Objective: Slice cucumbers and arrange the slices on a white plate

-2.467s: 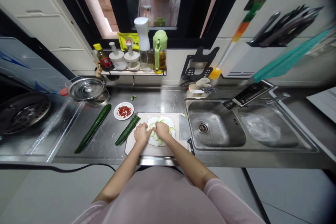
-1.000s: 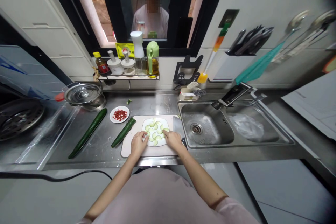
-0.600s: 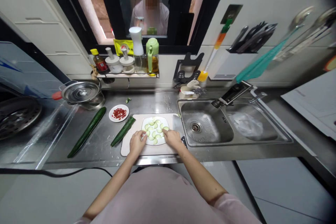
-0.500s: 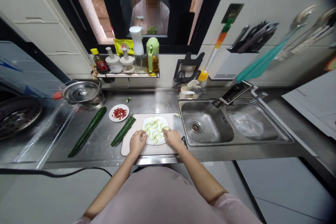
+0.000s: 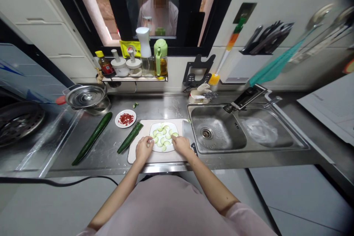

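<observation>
A stainless-steel countertop (image 5: 159,108) is fitted with a double sink (image 5: 221,127) at the right; a pale cutting board (image 5: 157,158) is laid flat beside the sink. To the board's left, a shorter cucumber (image 5: 129,139) is set slantwise, its far end overlapping the board's edge; a round white plate (image 5: 122,125), a few green scraps (image 5: 135,105) and, farther left, a long cucumber (image 5: 92,138) and a lidded metal pot (image 5: 99,108) are borne by the steel.

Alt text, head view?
A person's left hand and right hand flank a plate of cucumber slices on a cutting board. At left are a long cucumber, a shorter cucumber, a dish of red pieces; right, a knife and sink.
</observation>
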### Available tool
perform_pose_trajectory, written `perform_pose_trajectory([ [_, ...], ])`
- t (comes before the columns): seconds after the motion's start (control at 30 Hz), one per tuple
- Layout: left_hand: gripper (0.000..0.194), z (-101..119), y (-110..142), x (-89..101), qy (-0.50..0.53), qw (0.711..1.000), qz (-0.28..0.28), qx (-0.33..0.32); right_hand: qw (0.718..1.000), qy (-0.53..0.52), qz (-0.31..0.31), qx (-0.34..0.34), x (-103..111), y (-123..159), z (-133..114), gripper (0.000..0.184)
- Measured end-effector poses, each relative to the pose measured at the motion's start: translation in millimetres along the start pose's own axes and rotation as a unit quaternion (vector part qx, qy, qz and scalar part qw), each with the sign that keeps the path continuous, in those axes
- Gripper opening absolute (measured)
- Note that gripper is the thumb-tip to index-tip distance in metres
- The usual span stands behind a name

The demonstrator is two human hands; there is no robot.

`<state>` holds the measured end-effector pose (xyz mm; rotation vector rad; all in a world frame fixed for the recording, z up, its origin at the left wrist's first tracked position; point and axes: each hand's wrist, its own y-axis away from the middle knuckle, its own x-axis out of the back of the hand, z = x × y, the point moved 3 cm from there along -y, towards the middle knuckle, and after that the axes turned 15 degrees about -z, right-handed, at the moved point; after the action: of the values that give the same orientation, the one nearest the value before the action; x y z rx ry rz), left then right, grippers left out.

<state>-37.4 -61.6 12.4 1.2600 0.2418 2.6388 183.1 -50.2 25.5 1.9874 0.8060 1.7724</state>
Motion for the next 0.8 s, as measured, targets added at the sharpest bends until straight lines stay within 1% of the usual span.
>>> perform_pose_trajectory([
  [0.17,0.019,-3.0,-0.1,0.6,0.009,1.0,0.015,-0.007,1.0,0.005,0.0,0.004,-0.9,-1.0,0.0,0.04],
  [0.33,0.019,-4.0,-1.3,3.4,0.015,0.999,0.034,-0.006,1.0,0.005,0.011,0.006,-1.0,-2.7,0.1,0.038],
  [0.57,0.019,-3.3,-1.7,7.0,0.033,0.997,0.071,-0.003,1.0,-0.022,0.017,0.001,1.7,-2.1,-1.6,0.038],
  [0.67,0.02,-4.7,-2.7,10.8,0.064,0.992,0.107,0.001,0.996,-0.072,0.047,-0.008,3.4,-0.6,2.6,0.043],
  [0.73,0.022,-6.8,-5.0,14.6,0.101,0.985,0.141,0.006,0.99,-0.112,0.085,-0.023,5.8,0.8,8.7,0.045],
  [0.8,0.025,-9.4,-9.1,19.2,0.151,0.971,0.185,0.015,0.98,-0.152,0.126,-0.034,9.0,2.4,16.4,0.045],
])
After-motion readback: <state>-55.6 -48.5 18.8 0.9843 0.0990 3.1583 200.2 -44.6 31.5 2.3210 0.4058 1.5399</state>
